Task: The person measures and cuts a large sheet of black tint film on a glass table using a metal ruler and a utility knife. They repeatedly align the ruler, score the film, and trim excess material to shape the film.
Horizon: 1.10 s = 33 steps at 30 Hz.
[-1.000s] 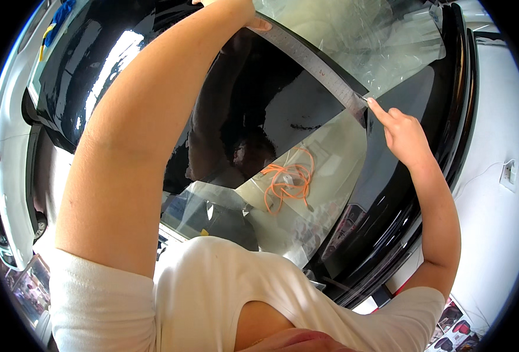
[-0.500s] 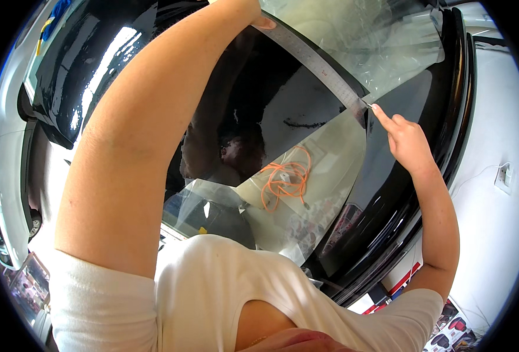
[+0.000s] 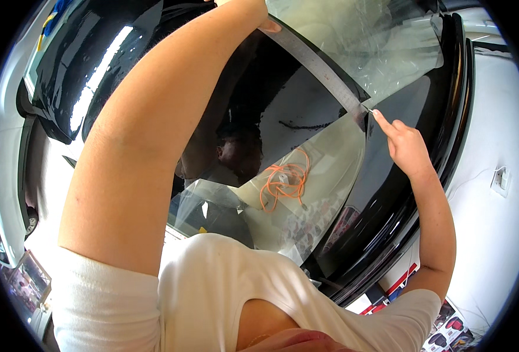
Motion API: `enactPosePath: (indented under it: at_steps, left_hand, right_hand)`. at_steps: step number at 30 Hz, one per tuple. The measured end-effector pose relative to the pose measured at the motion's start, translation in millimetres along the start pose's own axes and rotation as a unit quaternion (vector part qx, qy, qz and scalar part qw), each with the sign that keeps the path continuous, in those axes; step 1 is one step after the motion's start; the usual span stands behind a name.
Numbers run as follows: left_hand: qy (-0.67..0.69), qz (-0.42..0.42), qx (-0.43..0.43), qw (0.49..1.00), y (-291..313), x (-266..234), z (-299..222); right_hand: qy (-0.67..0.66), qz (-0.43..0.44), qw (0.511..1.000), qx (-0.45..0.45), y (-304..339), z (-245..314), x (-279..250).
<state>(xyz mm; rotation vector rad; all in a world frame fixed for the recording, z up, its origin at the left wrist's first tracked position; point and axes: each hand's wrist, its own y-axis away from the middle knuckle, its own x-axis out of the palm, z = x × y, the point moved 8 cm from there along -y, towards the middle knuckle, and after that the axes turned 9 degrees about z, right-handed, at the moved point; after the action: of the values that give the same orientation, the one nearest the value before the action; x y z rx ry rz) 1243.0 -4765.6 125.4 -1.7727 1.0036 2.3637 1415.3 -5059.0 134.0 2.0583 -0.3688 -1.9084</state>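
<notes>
Cable [image 3: 283,195] shows nearer than the ruler [image 3: 323,71], at whose right end the right hand [image 3: 407,146] is closed on a thin tool [image 3: 369,110], best kept flush to that edge, while the left hand [image 3: 258,13] touches its far end, grip unclear, and should pin it flat on the dark sheet [image 3: 265,100].

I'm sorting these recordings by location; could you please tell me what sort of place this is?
Probably a car workshop: a white car stands at left, and a ruler lies on a glossy dark sheet.
</notes>
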Motion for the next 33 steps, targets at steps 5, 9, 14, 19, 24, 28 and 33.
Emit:
enactPosePath:
  at_steps: [5,9,14,19,24,28,33]
  left_hand:
    - [0.004,-0.030,0.006,1.000,-4,3,-3]
    - [0.008,-0.006,0.001,1.000,-5,-1,-2]
    - [-0.005,0.003,0.008,1.000,-4,-1,-3]
    - [-0.015,-0.102,0.004,0.995,-26,11,-2]
    - [0.017,-0.161,0.062,0.985,-36,10,0]
    - [0.072,-0.132,0.123,0.981,-27,5,-10]
    - [0.166,-0.155,0.193,0.955,7,1,-48]
  right_hand:
    - [0.002,0.007,1.000,0.011,1,-1,1]
    - [-0.001,0.000,1.000,0.012,6,-4,0]
    - [-0.117,-0.097,0.987,0.058,9,-12,-15]
    - [-0.288,-0.248,0.920,0.099,-3,-28,-11]
    - [-0.375,-0.266,0.870,0.177,-28,-48,12]
    - [-0.339,-0.233,0.883,0.225,-50,-56,19]
    - [-0.360,-0.240,0.874,0.223,-60,-65,19]
